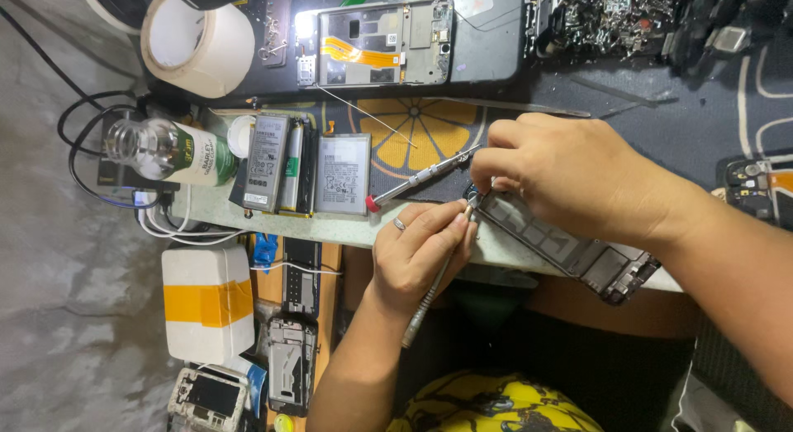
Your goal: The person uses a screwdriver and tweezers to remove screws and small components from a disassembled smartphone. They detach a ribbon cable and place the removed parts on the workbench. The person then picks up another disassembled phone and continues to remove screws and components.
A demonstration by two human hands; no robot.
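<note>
Pinching a slim metal screwdriver [431, 291], the left hand [417, 254] meets the right hand [549, 180] gripping a black phone frame [570, 250]

Cluttered workbench [347, 228] carrying a dark mat [661, 110], phone batteries [306, 163], tape roll [198, 42], glass bottle [165, 151]

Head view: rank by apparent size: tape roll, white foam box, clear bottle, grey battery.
1. white foam box
2. tape roll, close to the box, so their order is unsure
3. clear bottle
4. grey battery
</note>
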